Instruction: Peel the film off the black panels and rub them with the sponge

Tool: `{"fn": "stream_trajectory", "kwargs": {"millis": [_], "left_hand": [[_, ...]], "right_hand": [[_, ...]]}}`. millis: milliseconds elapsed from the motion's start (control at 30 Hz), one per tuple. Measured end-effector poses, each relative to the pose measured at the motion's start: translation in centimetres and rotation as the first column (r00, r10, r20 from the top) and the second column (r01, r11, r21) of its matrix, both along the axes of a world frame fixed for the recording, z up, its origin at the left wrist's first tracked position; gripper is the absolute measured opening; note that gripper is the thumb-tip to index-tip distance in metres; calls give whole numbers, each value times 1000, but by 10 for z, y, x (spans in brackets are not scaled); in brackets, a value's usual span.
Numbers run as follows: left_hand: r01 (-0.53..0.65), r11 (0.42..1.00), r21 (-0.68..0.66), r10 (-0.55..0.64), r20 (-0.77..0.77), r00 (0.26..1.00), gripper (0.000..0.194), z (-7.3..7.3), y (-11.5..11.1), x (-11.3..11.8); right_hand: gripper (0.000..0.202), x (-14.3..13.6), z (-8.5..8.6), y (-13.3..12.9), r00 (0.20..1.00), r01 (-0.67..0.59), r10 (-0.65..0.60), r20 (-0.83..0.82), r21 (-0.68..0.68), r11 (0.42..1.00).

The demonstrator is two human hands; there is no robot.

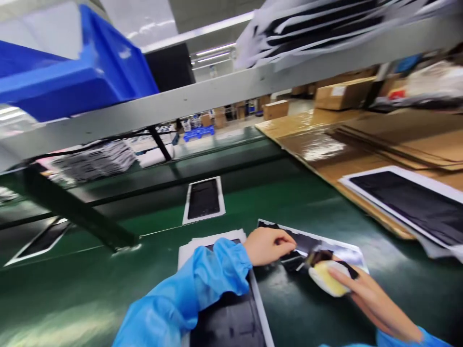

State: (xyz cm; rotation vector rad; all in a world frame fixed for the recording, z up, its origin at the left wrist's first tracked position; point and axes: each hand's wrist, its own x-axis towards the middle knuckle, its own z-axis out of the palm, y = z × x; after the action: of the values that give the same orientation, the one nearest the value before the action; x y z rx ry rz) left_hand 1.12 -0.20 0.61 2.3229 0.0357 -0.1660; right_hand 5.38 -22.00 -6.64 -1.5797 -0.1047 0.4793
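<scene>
A: Hazards, left to right?

B: Item: left hand (269,246), blue-sleeved, fingers curled inward, thumb near their tips; blur hid whether they met or gripped the black film (291,262) beside them. Its forearm crossed a white-bordered panel (227,320); a dragging cuff could have shifted or scuffed that surface. Item: a second white-bordered panel (347,251), on the green table (90,289), beneath and between the hands; an uneven pull on the film could have creased it or skewed the panel. Item: right hand (376,296), closed around a pale yellow-and-white pad (331,278); a loose hold could have let it drop, and hard pressure or trapped grit could have marked the glossy face.

A: Materials and forms?

B: Blue bin (119,67), apparently plastic, smooth, angular, on a grey rail (217,89). Sleeves, thin and crinkled, gathered at the left wrist. Panel under the forearm: oblong, dark, faintly streaked, white-edged. Farther panel (203,198): small in view, four-sided, dark-centred, flat. Film: black, irregular, shiny in places. Pad: rounded, soft-looking, its exact kind not legible. Cardboard (300,149): brown, flat, partly glossy. Rightmost panel (415,207): long, dark, with white layers beneath, resting on the cardboard.
</scene>
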Motion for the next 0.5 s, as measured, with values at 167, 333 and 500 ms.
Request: {"fn": "stream_trajectory", "kwargs": {"millis": [167, 333, 500], "left_hand": [[-7, 1000, -9, 7, 50, 999, 23, 1, -18, 6], [51, 985, 163, -63, 70, 996, 7, 9, -28, 8], [86, 950, 299, -114, 77, 991, 7, 19, -24, -10]], "right_hand": [[42, 4, 10, 1, 997, -83, 83, -1, 65, 994], [42, 9, 13, -7, 955, -274, 275, 111, -23, 961], [45, 19, 13, -22, 808, -494, 538, 240, -222, 841]]}}
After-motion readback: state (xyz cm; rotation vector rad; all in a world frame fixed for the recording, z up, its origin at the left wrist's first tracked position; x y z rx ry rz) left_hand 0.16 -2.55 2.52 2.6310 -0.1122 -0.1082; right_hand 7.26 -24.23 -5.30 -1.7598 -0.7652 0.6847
